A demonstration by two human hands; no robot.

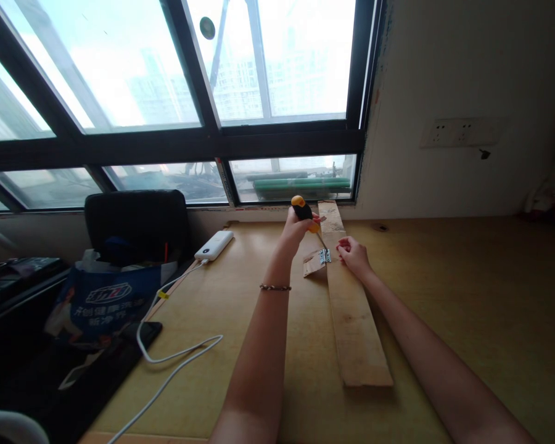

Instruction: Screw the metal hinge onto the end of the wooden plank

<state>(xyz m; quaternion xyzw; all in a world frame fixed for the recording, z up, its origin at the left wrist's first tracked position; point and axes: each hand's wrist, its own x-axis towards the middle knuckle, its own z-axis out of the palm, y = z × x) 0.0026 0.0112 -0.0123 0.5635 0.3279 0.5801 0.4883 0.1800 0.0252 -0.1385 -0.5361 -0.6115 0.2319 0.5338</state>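
In the head view, my left hand point(297, 227) is closed around the yellow and black handle of a screwdriver point(301, 208). The screwdriver's shaft slants down to a small silver hinge point(324, 256), its tip at or very near the metal. That hinge lies across the left edge of a long wooden board point(356, 327) and a short wooden piece point(313, 264) jutting out to the left. Beside the board's right edge, level with the hinge, my right hand point(353, 254) has its fingers curled together. Whatever may be between those fingertips is too small to make out.
A white power bank point(214, 246) with a white cable point(180, 354) occupies the left side of the wooden table point(425, 296). Left of the table are a black chair point(136, 225) and a blue bag point(104, 302). Windows and a wall border the far edge.
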